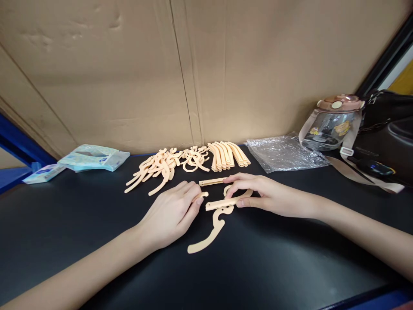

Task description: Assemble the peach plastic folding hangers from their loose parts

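My left hand (179,211) is closed around a cream plastic piece (202,196); only its rounded end shows past the fingers. My right hand (263,196) pinches a long cream plastic arm piece (221,203) between thumb and fingers, its holed end pointing left toward my left hand. Just in front of it, a curved cream hook piece (209,241) lies flat on the black table, its upper end beside the arm piece. Behind, a second arm piece (211,182) with a groove reaches under my right fingertips. Another curved piece (227,189) is partly hidden by that hand.
At the back lie a heap of hook pieces (164,165), a smaller heap (196,157) and a row of arm pieces (222,155). Tissue packs (97,157) stand left. On the right are a clear plastic bag (287,153), a strapped bottle (332,125) and a black bag (393,129). Cardboard (129,77) rises behind.
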The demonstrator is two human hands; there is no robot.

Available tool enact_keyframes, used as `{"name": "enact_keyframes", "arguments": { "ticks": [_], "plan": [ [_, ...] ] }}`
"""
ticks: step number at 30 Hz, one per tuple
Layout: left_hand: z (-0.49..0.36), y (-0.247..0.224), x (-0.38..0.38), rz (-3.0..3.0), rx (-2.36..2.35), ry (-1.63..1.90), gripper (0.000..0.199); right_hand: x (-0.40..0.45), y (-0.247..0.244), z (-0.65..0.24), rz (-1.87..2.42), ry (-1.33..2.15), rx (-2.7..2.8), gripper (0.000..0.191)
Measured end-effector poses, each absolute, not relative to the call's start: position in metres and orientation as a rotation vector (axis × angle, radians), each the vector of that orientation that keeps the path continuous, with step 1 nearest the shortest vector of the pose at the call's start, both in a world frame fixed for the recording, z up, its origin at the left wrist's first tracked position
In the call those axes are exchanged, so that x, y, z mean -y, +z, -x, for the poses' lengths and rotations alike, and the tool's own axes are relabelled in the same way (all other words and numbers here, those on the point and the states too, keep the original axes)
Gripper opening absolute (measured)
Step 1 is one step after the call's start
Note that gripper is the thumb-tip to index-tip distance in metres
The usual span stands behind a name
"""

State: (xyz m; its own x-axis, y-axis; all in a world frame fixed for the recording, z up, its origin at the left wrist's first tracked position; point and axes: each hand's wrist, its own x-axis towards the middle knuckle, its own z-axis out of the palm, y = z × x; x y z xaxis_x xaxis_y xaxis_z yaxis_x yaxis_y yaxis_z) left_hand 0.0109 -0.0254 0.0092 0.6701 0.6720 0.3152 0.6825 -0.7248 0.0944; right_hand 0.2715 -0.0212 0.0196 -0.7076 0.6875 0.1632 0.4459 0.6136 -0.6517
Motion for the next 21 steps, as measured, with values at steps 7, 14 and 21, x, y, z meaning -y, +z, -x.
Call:
{"name": "enact_keyframes", "arguments": {
  "ticks": [7,14,21],
  "plan": [
    [-0.0107,0.005,0.0285,2.822,1.032,-0.566,0.04,0.0245,0.0277,-0.2703,0.84,0.967,2.419,0.017],
    [-0.0102,0.0058,0.0307,2.822,1.123,-0.631,0.042,0.0227,0.0256,-0.2701,0.838,0.967,2.403,0.017],
    [-0.0124,0.008,0.0313,2.823,1.099,-0.621,0.042,0.0195,0.0221,-0.2709,0.825,0.993,2.396,0.021]
  ]
}}
